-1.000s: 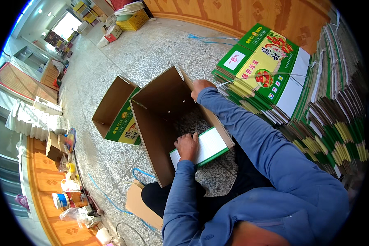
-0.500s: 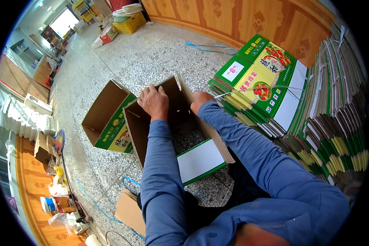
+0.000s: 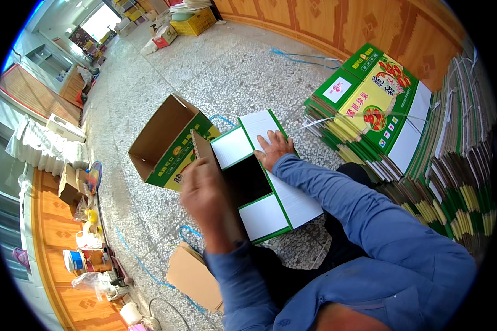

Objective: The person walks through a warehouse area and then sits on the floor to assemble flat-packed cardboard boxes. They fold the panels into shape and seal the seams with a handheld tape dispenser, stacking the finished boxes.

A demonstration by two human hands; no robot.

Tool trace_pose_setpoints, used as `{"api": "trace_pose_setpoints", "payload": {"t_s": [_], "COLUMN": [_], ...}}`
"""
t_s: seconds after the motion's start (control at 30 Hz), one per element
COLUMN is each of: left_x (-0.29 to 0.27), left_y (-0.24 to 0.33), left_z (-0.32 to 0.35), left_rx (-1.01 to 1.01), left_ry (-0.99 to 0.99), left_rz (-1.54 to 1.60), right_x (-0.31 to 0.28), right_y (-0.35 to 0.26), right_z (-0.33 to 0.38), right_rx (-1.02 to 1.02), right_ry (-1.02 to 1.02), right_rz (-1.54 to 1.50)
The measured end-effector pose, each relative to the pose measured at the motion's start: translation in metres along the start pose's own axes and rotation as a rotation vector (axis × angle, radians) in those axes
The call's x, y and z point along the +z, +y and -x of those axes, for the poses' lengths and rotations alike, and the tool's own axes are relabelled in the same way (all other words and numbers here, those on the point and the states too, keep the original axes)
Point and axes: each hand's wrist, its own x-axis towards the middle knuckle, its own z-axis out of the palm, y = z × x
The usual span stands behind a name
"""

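A green cardboard box (image 3: 281, 205) stands in front of me. Its far, near and right flaps lie folded inward, showing white faces around a dark gap. The left flap (image 3: 202, 148) stands up with its brown side showing. My right hand (image 3: 274, 150) rests with spread fingers on the right-hand white flap, near its far end. Beside the raised left flap is my left hand (image 3: 200, 190); motion smears its fingers, so their grip is not readable. A second green box (image 3: 163, 135), open with a brown inside, sits just beyond it on the left.
Tied stacks of flattened green cartons (image 3: 386, 102) fill the right side by a wooden panel wall (image 3: 337, 27). Brown cardboard pieces (image 3: 196, 276) lie on the speckled floor (image 3: 149, 71) at near left. A yellow crate (image 3: 194, 22) stands far off; a bucket (image 3: 73, 260) sits at left.
The box's far, near and right flaps have folded inward. My right hand has moved onto the right flap; my left hand has come nearer, to the left flap. The whole view has shifted somewhat.
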Motion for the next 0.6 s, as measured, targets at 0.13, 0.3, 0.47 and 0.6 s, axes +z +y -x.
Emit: {"api": "trace_pose_setpoints", "payload": {"t_s": [0.13, 0.3, 0.47, 0.6], "left_x": [-0.041, 0.058, 0.095, 0.097], "left_y": [-0.016, -0.084, -0.09, -0.085], "left_z": [-0.006, 0.072, 0.087, 0.078], "left_rx": [-0.372, -0.108, -0.003, -0.028], "left_ry": [-0.05, -0.522, -0.422, -0.395], "left_rz": [0.169, -0.705, -0.919, -0.95], "right_x": [-0.005, -0.002, -0.001, -0.007], "right_y": [0.004, 0.005, 0.009, 0.011], "right_z": [-0.001, 0.002, 0.004, 0.005], "right_rx": [-0.037, -0.108, -0.146, -0.174], "right_ry": [-0.06, 0.018, -0.125, -0.18], "right_rz": [-0.014, 0.121, 0.191, 0.208]}}
